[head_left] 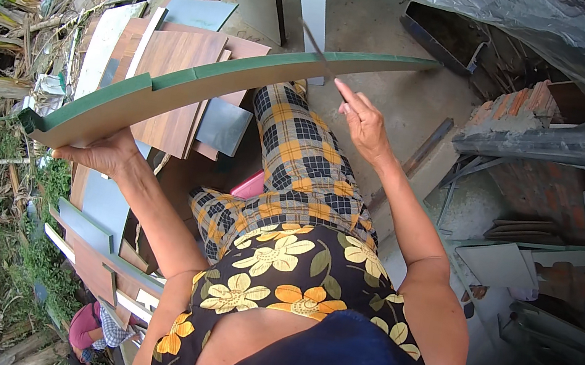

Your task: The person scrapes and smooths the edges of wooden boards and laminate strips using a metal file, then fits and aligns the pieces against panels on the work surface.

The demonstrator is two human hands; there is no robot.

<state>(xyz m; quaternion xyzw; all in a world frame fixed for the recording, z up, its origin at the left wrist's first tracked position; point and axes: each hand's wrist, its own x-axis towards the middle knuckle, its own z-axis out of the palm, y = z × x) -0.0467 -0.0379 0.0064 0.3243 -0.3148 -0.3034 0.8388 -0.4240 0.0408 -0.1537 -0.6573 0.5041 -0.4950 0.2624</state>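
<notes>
A long board [192, 91] with a brown face and a green edge stretches across in front of me, from the left to the far right. Steps break the green edge in places. My left hand [108, 152] grips its near left end from below, thumb pointing outward. In my right hand [367, 129], closed with the index finger stretched forward, is a thin dark knife [316, 43]. Its blade crosses the board's green edge near the middle; I cannot tell whether it touches. The knife's handle is hidden in the fingers.
Stacked wood-look panels [178, 78] and grey offcuts lie to the left, beside plants and dry leaves. A black tray [440, 41] sits at the far right, near broken brickwork [518, 108]. Plastic sheeting [491, 11] hangs at the back. Another person [90, 327] is at the lower left.
</notes>
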